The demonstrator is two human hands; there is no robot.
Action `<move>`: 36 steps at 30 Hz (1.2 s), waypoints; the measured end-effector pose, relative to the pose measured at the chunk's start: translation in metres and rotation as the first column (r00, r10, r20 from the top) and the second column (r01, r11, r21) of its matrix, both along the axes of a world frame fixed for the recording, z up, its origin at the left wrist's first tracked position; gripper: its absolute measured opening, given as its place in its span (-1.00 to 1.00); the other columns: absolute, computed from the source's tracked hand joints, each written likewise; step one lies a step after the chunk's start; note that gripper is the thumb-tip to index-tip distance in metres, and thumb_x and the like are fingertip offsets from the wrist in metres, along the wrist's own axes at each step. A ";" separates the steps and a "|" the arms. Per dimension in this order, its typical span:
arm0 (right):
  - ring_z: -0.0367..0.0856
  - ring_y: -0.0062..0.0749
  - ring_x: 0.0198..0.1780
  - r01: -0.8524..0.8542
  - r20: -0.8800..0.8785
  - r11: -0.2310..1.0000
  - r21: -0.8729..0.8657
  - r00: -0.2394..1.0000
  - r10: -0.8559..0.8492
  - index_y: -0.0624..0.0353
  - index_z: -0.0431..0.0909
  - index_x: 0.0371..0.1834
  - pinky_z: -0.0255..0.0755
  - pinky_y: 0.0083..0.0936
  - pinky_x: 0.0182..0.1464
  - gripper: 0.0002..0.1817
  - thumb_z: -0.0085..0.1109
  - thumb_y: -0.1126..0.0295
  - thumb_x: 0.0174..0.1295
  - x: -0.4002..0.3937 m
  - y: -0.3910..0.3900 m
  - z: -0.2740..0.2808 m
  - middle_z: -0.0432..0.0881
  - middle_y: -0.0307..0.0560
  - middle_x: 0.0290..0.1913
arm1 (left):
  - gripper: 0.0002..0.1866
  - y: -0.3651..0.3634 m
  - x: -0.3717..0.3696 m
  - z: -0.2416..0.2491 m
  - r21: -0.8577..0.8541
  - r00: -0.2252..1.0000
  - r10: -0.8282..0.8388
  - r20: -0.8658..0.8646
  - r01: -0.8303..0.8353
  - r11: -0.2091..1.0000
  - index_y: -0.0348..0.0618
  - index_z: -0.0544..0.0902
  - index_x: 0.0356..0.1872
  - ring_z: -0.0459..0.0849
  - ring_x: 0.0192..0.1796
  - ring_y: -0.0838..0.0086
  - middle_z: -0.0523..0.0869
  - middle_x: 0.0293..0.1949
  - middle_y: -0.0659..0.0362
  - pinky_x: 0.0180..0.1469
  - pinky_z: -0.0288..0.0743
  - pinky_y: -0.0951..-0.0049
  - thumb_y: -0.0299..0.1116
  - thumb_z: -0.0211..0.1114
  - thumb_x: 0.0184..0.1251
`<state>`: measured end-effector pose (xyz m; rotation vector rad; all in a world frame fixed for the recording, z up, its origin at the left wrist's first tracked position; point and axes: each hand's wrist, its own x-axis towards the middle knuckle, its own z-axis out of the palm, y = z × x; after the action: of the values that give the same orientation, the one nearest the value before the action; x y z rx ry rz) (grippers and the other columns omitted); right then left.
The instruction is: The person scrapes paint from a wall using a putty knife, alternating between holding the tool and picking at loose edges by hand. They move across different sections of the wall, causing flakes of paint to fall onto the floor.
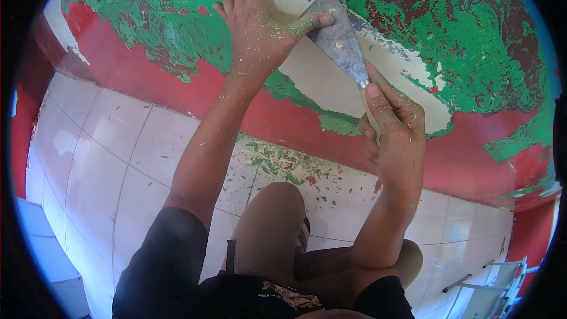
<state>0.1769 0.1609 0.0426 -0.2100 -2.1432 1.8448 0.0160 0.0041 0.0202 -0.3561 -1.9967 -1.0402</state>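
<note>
My right hand (400, 118) is wrapped around the pale handle of a paint scraper (341, 44). Its wide, worn metal blade points up and to the left, with the edge at the wall (319, 77). My left hand (257, 29) lies spread against the wall, the thumb reaching over to the blade. Bits of green paint cling to both hands. Around the blade is a bare cream patch, bordered by ragged green paint (490, 65) and red paint (189, 85).
Paint flakes (289, 162) are scattered on the white tiled floor (147, 147) at the wall's foot. My bent knee (274, 207) is close to them. A metal-framed object (496, 286), perhaps a ladder, stands at the lower right. Pale blue blocks (44, 248) sit at the lower left.
</note>
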 end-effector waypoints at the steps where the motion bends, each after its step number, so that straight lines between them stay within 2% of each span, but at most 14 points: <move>1: 0.03 -0.80 -0.65 0.000 0.001 1.000 0.000 1.000 0.000 0.03 0.59 0.43 -0.09 -0.70 -0.64 -0.55 0.19 0.19 0.55 0.000 0.001 0.002 0.28 -0.42 -0.61 | 0.25 0.000 -0.002 -0.002 0.000 1.000 0.000 0.001 0.000 1.000 0.23 0.30 0.61 -0.34 0.69 -0.36 -0.20 0.70 -0.27 0.56 -0.21 -0.50 0.42 0.65 -0.18; 7: 0.08 -0.78 -0.63 -0.001 0.032 1.000 -0.027 0.999 0.002 0.03 0.60 0.42 -0.08 -0.68 -0.63 -0.56 0.20 0.20 0.54 -0.003 -0.001 0.008 0.26 -0.43 -0.61 | 0.24 -0.003 -0.005 -0.002 0.005 0.999 -0.010 -0.030 0.010 1.000 0.15 0.31 0.61 -0.34 0.69 -0.34 -0.20 0.69 -0.29 0.58 -0.17 -0.45 0.40 0.65 -0.14; 10: 0.13 -0.76 -0.58 -0.061 -0.044 0.997 0.039 0.997 0.062 0.06 0.59 0.43 -0.03 -0.68 -0.58 -0.54 0.21 0.20 0.54 -0.018 -0.004 -0.005 0.27 -0.46 -0.56 | 0.21 -0.011 -0.013 -0.007 0.012 0.999 -0.038 -0.030 0.039 0.999 0.15 0.32 0.61 -0.32 0.69 -0.34 -0.19 0.69 -0.28 0.58 -0.14 -0.43 0.39 0.64 -0.11; 12: 0.17 -0.75 -0.52 -0.070 -0.214 0.984 0.166 0.971 0.105 0.09 0.57 0.44 0.04 -0.69 -0.52 -0.54 0.20 0.21 0.55 -0.038 -0.022 -0.020 0.28 -0.48 -0.50 | -0.04 -0.018 -0.032 -0.016 0.018 0.956 -0.052 -0.289 0.060 0.998 0.14 0.48 0.53 -0.03 0.72 -0.07 0.21 0.64 -0.18 0.68 -0.12 -0.05 0.08 0.68 0.06; 13: 0.17 -0.75 -0.52 -0.055 -0.224 0.988 0.144 0.971 0.087 0.09 0.57 0.44 0.04 -0.69 -0.52 -0.54 0.20 0.21 0.55 -0.035 -0.023 -0.020 0.28 -0.48 -0.50 | -0.04 -0.022 -0.026 -0.016 -0.005 0.953 -0.072 -0.295 0.073 0.997 0.14 0.48 0.53 -0.03 0.72 -0.07 0.21 0.64 -0.18 0.68 -0.12 -0.05 0.08 0.68 0.06; 15: 0.18 -0.76 -0.49 -0.164 -0.216 0.973 0.164 0.956 0.197 0.11 0.56 0.45 0.08 -0.69 -0.48 -0.54 0.18 0.23 0.57 -0.037 -0.025 -0.013 0.28 -0.49 -0.47 | -0.03 -0.031 -0.017 -0.011 0.113 0.978 -0.106 -0.180 0.128 0.985 0.07 0.44 0.54 -0.04 0.72 -0.01 0.25 0.63 -0.14 0.70 -0.24 0.01 0.09 0.66 0.09; 16: 0.18 -0.76 -0.49 -0.164 -0.216 0.972 0.167 0.956 0.198 0.11 0.56 0.45 0.08 -0.69 -0.48 -0.54 0.18 0.23 0.57 -0.031 -0.022 -0.011 0.28 -0.49 -0.47 | -0.03 -0.030 -0.016 -0.008 0.116 0.978 -0.105 -0.182 0.127 0.985 0.07 0.44 0.54 -0.04 0.72 -0.01 0.25 0.63 -0.14 0.70 -0.24 0.01 0.09 0.66 0.09; 18: 0.17 -0.77 -0.50 -0.186 -0.153 0.982 0.019 0.971 0.187 0.08 0.57 0.45 0.06 -0.68 -0.51 -0.56 0.16 0.24 0.57 -0.012 -0.009 -0.008 0.25 -0.50 -0.48 | 0.04 -0.021 -0.013 -0.006 -0.081 0.962 -0.114 -0.248 0.096 0.992 0.00 0.42 0.55 -0.07 0.73 -0.01 0.22 0.62 -0.21 0.70 -0.34 0.02 0.14 0.67 0.03; 19: 0.17 -0.77 -0.50 -0.192 -0.156 0.981 0.029 0.968 0.195 0.08 0.57 0.45 0.06 -0.68 -0.51 -0.56 0.16 0.24 0.57 -0.006 -0.006 -0.006 0.25 -0.50 -0.48 | 0.15 -0.016 -0.014 -0.008 -0.063 0.961 -0.083 -0.264 0.069 0.996 -0.01 0.37 0.58 -0.11 0.73 -0.07 0.14 0.62 -0.32 0.70 -0.37 -0.04 0.23 0.68 -0.05; 21: 0.28 -0.70 -0.41 -0.088 -0.071 0.995 0.039 0.993 0.090 0.09 0.60 0.42 0.29 -0.60 -0.37 -0.59 0.16 0.30 0.57 0.005 -0.002 -0.006 0.38 -0.39 -0.44 | 0.20 -0.009 -0.015 -0.008 -0.057 0.955 -0.073 -0.287 0.059 0.997 0.00 0.34 0.60 -0.13 0.73 -0.09 0.09 0.62 -0.38 0.69 -0.38 -0.08 0.27 0.68 -0.09; 23: 0.27 -0.71 -0.42 -0.087 -0.052 0.996 0.036 0.995 0.088 0.08 0.59 0.43 0.27 -0.61 -0.38 -0.59 0.16 0.29 0.58 0.008 0.001 -0.006 0.37 -0.40 -0.44 | 0.27 -0.004 -0.013 -0.012 -0.045 0.956 -0.061 -0.288 0.050 0.998 0.01 0.30 0.63 -0.16 0.73 -0.13 -0.01 0.61 -0.49 0.68 -0.42 -0.16 0.35 0.65 -0.14; 28: 0.24 -0.73 -0.43 -0.079 -0.029 0.996 0.044 0.996 0.081 0.06 0.59 0.43 0.24 -0.63 -0.40 -0.59 0.16 0.28 0.58 0.005 -0.002 -0.001 0.34 -0.43 -0.46 | 0.25 -0.006 -0.016 -0.012 -0.053 0.952 -0.068 -0.297 0.055 0.997 0.00 0.32 0.62 -0.13 0.72 -0.15 0.02 0.61 -0.47 0.68 -0.42 -0.15 0.36 0.64 -0.13; 30: 0.16 -0.77 -0.55 -0.083 -0.065 0.997 0.005 0.994 0.083 0.07 0.58 0.44 0.03 -0.69 -0.56 -0.56 0.18 0.23 0.57 0.002 -0.001 -0.006 0.25 -0.46 -0.53 | 0.25 -0.008 -0.018 -0.012 -0.066 0.952 -0.064 -0.299 0.047 0.997 0.00 0.32 0.62 -0.12 0.72 -0.15 0.05 0.61 -0.46 0.68 -0.42 -0.15 0.36 0.64 -0.12; 36: 0.19 -0.75 -0.54 0.001 -0.141 0.993 0.121 0.990 0.016 0.14 0.58 0.43 0.10 -0.66 -0.53 -0.57 0.19 0.28 0.57 -0.004 -0.009 -0.021 0.25 -0.48 -0.51 | 0.18 -0.008 -0.016 -0.012 -0.070 0.937 -0.069 -0.343 0.048 0.996 0.00 0.36 0.60 -0.07 0.72 -0.11 0.15 0.59 -0.42 0.68 -0.35 -0.16 0.32 0.63 -0.05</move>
<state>0.1726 0.1514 0.0213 -0.0421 -2.1502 1.6733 0.0000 -0.0042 0.0078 -0.5919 -1.7111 -0.8851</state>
